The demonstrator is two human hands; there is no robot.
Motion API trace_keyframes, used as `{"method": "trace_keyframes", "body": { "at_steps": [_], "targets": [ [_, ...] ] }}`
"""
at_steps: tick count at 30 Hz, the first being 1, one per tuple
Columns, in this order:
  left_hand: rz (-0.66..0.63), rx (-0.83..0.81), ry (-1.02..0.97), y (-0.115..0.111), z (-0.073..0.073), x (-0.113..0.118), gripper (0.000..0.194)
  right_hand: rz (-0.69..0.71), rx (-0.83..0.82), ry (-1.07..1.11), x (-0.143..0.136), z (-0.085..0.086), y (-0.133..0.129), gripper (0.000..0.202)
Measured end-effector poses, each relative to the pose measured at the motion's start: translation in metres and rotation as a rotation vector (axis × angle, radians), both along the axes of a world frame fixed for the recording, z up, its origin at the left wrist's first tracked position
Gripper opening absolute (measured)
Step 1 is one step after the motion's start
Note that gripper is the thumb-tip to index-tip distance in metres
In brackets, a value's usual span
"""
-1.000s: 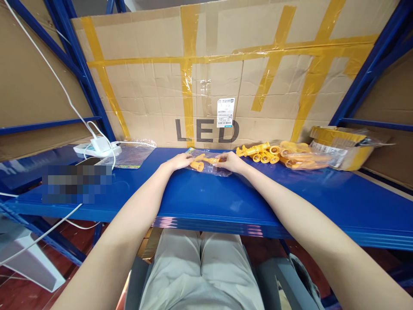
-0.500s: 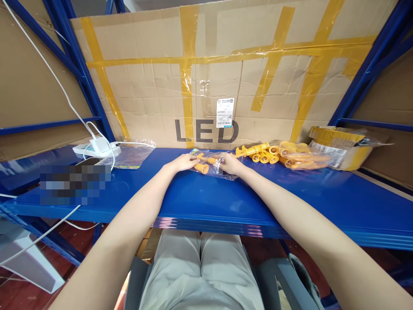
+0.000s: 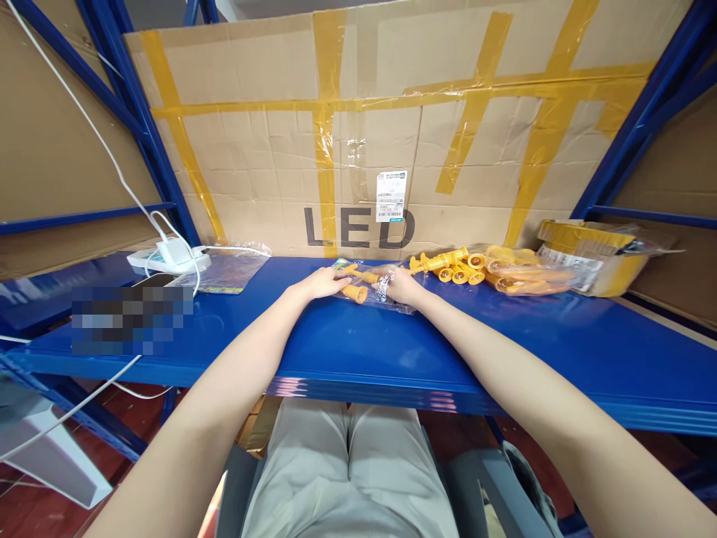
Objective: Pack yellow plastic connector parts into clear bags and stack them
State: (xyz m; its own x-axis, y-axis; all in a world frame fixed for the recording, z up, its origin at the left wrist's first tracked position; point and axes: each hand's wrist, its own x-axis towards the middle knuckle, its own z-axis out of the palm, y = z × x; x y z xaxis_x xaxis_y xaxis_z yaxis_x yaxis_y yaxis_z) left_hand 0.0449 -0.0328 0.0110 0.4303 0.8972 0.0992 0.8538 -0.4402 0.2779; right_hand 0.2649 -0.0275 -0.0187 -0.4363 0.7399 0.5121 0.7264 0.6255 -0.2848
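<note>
A clear plastic bag (image 3: 386,302) lies on the blue shelf between my two hands, with a bit of coloured print at its far left corner. Inside or under its film are yellow plastic pieces, one of them a flared, cup-ended tube (image 3: 356,294). My left hand (image 3: 323,284) grips the bag's left side, its fingertips by the yellow pieces. At the right side, my right hand (image 3: 400,286) is curled closed with shiny film around its fingers; what its fingertips pinch besides film is hidden. Just beyond that hand lies a pile of yellow plastic tubes (image 3: 459,265).
Right of the pile are bagged yellow pieces (image 3: 520,273) and a taped carton (image 3: 610,261). On the left are a white power strip (image 3: 168,258) with cables, a flat clear bag (image 3: 229,273) and a blurred-out dark object (image 3: 131,314). A large cardboard panel (image 3: 269,172) stands behind.
My hands and the bag have shifted very slightly to the right. The cup-ended yellow tube has moved a little right too. Both hands keep their hold.
</note>
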Motion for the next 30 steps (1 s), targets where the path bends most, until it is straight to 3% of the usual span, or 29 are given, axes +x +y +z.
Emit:
{"method": "trace_keyframes", "body": {
  "at_steps": [14,23,30],
  "targets": [
    [-0.005,0.016,0.037,-0.002,-0.001,0.007,0.056,-0.061,-0.038,0.118,0.0,-0.01,0.011,0.031],
    [-0.049,0.03,0.024,-0.005,0.001,0.008,0.05,0.024,-0.041,0.15,0.009,-0.013,0.017,0.03],
    [0.151,0.08,0.216,-0.006,0.001,0.016,0.06,-0.008,-0.086,0.182,0.004,-0.007,0.011,0.029]
  ]
}}
